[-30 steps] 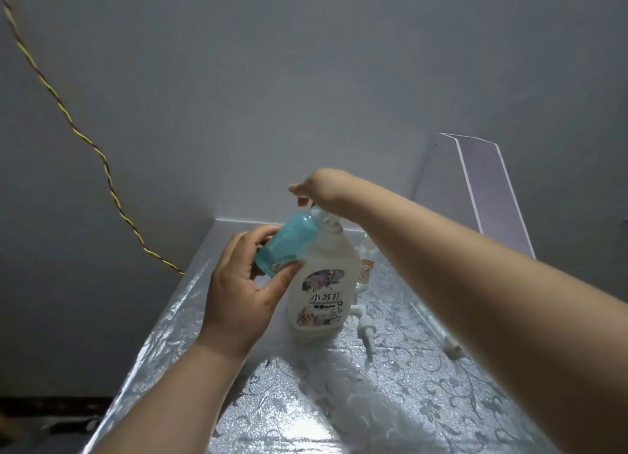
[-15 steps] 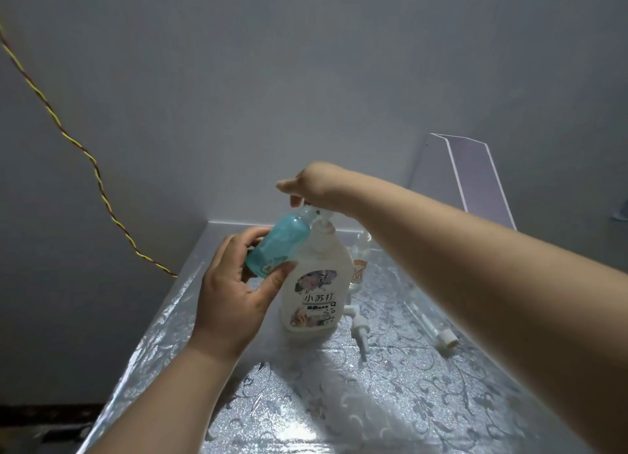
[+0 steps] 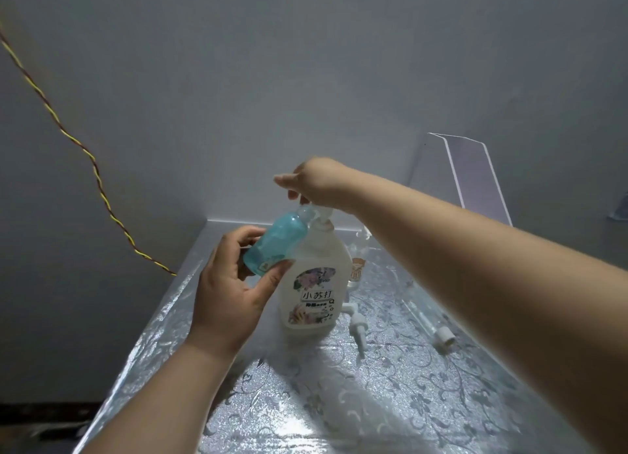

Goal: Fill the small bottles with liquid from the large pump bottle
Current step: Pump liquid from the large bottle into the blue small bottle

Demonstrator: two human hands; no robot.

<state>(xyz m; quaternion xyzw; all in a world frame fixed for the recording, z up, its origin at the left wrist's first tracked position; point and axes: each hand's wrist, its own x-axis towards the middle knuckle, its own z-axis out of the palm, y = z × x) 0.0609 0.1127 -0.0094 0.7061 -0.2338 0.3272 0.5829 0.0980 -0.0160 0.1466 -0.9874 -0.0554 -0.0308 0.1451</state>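
From the head view, a table [image 3: 373,402] under a shiny floral-patterned cover met a plain grey wall [image 3: 272,79], a twisted yellow-red cord [image 3: 85,154] hanging at left. Against half a second before, the scene had hardly changed. The left hand [image 3: 231,294] gripped the small blue bottle [image 3: 277,244], tilted, mouth up-right under the spout. The right hand [image 3: 319,181], fingers curled down, pressed the pump of the upright large pump bottle [image 3: 314,283]. Loose pump heads [image 3: 356,324] lay beside it.

Grey wall [image 3: 306,79], patterned silver table [image 3: 339,402]
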